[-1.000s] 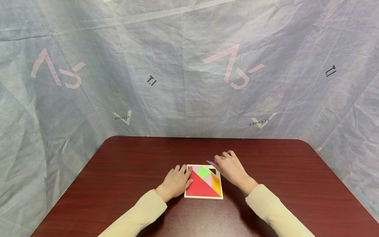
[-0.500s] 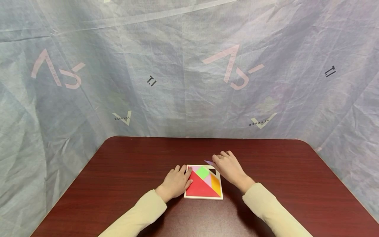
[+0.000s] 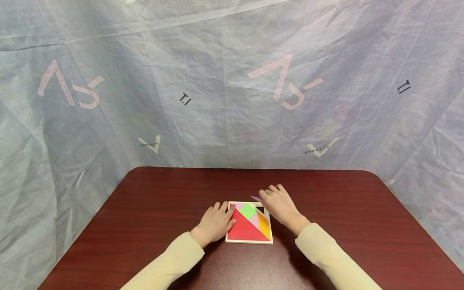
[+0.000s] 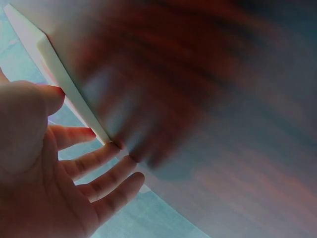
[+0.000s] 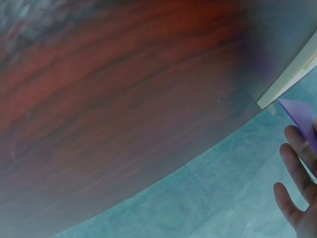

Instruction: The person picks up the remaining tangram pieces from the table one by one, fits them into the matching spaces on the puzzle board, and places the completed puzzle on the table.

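Observation:
A tangram puzzle in a square white frame [image 3: 250, 242] lies on the table in the head view. In it sit a big red area [image 3: 243, 230], a green square [image 3: 248, 210], pink triangles and an orange piece [image 3: 264, 226]. At its far right corner shows a dark triangular gap [image 3: 261, 210]. My left hand [image 3: 214, 224] rests on the frame's left edge, fingers extended; the left wrist view shows thumb and fingertips along its side. Just above the far right corner, my right hand [image 3: 280, 205] pinches a purple tangram piece [image 5: 299, 115], held tilted and partly hidden by the fingers.
The dark red wooden table [image 3: 163, 189] has rounded far corners. Behind it and at both sides hangs a grey printed cloth [image 3: 224, 100].
My right hand has shifted slightly left with the purple tangram piece, closer over the frame's far right corner. The left hand and the puzzle frame have stayed in place.

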`<control>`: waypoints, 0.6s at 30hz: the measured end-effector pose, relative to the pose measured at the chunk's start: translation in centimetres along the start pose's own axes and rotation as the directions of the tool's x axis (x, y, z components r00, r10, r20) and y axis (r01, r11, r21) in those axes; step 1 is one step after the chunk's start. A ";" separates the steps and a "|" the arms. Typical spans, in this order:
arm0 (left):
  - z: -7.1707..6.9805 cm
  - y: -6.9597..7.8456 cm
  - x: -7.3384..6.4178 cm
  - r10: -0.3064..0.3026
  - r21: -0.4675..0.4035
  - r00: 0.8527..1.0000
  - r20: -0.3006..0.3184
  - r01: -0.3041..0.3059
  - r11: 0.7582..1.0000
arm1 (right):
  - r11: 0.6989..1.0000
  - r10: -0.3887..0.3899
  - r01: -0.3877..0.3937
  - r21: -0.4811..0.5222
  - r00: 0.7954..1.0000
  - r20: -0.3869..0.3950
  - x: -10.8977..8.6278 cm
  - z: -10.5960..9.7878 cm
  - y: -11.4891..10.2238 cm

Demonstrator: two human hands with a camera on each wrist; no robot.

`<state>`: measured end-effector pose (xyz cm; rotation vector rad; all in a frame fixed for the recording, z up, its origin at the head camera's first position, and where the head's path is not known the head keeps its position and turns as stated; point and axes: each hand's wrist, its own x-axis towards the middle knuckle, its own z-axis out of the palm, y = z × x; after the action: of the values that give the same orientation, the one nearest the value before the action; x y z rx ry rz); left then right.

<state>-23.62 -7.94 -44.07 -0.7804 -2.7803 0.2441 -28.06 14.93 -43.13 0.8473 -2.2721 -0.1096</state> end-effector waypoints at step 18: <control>0.2 0.0 0.0 -0.003 0.003 1.000 -0.006 0.003 1.000 | 0.997 -0.057 0.061 -0.054 0.996 0.073 -0.1 0.3 -0.4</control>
<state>-23.73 -7.97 -44.25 -0.7748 -2.7742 0.2454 -27.96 14.62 -43.50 0.8939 -2.3000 -0.2330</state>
